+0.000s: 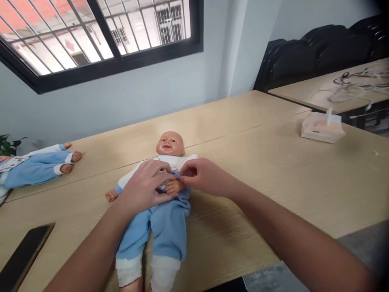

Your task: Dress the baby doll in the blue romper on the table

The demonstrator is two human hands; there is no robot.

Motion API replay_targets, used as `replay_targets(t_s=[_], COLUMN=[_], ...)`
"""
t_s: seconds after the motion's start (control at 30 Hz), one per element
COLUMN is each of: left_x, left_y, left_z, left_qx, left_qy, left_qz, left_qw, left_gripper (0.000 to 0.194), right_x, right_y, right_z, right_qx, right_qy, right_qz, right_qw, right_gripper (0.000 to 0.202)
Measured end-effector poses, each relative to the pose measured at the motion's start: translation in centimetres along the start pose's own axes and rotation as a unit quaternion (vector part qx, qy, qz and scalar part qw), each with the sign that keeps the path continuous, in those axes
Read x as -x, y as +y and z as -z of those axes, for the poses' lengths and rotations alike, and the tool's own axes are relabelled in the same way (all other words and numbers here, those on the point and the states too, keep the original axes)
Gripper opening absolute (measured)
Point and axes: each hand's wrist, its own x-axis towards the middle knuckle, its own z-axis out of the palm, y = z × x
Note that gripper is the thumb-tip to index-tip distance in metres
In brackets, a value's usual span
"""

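A bald baby doll [170, 143] lies face up on the wooden table, dressed in a white top and blue trousers [169, 227] with white cuffs. Over its chest and belly rests my left hand [148, 184], its fingers bent at the blue sleeve cuff near the doll's hand [174, 187]. My right hand [197, 174] pinches the edge of that blue cuff from the other side. The doll's other arm stretches out to the left. Part of the top's printed front is hidden under my hands.
A second doll [39, 164] lies at the left on the table [243, 146]. A phone [26, 257] is at the lower left, a tissue box [322, 127] at the right. Cables [358, 87] and black chairs [304, 56] are behind.
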Motion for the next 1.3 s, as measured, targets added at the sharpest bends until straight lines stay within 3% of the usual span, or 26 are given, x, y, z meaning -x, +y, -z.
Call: replay_targets(t_s=[0.1,0.2,0.27,0.33,0.4,0.47,0.53,0.57,0.67,0.73,1.03,1.3], left_x=[0.1,0.0,0.0,-0.1,-0.2,-0.3,-0.3,-0.3,-0.3,-0.2,-0.1,0.1], left_y=[0.0,0.2,0.3,0.4,0.6,0.7,0.8,0.8,0.8,0.8,1.0,0.9], left_z=[0.0,0.0,0.1,0.2,0.2,0.1,-0.1,-0.2,-0.4,-0.4,-0.5,-0.1], left_qx=[0.001,0.007,0.007,0.002,-0.007,-0.013,-0.013,-0.013,-0.010,-0.009,-0.017,0.009], left_qy=[0.004,0.015,0.027,0.034,0.034,0.035,0.035,0.035,0.031,0.031,0.026,0.037], left_qz=[-0.008,-0.004,0.004,0.011,0.012,0.007,0.001,-0.001,-0.003,0.000,0.001,0.008], left_qw=[1.000,1.000,1.000,0.999,0.999,0.999,0.999,0.999,0.999,0.999,1.000,0.999], left_gripper=[0.028,0.028,0.025,0.023,0.022,0.021,0.021,0.021,0.022,0.025,0.024,0.032], right_x=[0.7,1.7,2.4,2.8,2.7,2.3,1.7,1.4,0.8,0.7,1.0,0.6], right_y=[-0.8,-1.6,-2.1,-2.3,-2.3,-1.9,-1.3,-1.0,-0.2,0.2,2.0,2.7], right_z=[-0.5,-1.0,-1.3,-1.5,-1.4,-1.1,-0.5,-0.2,0.6,1.1,3.3,3.8], right_qx=[0.135,0.336,0.418,0.430,0.374,0.245,0.064,-0.030,-0.231,-0.273,-0.161,-0.281], right_qy=[0.088,0.174,0.188,0.184,0.186,0.162,0.095,0.056,-0.016,-0.032,-0.160,-0.193], right_qz=[0.024,0.131,0.190,0.191,0.134,0.060,-0.002,-0.030,-0.117,-0.149,-0.123,-0.154], right_qw=[0.987,0.916,0.868,0.863,0.899,0.954,0.993,0.998,0.966,0.950,0.966,0.927], right_gripper=[0.004,0.009,0.014,0.016,0.011,0.005,0.004,0.009,0.024,0.028,0.033,0.036])
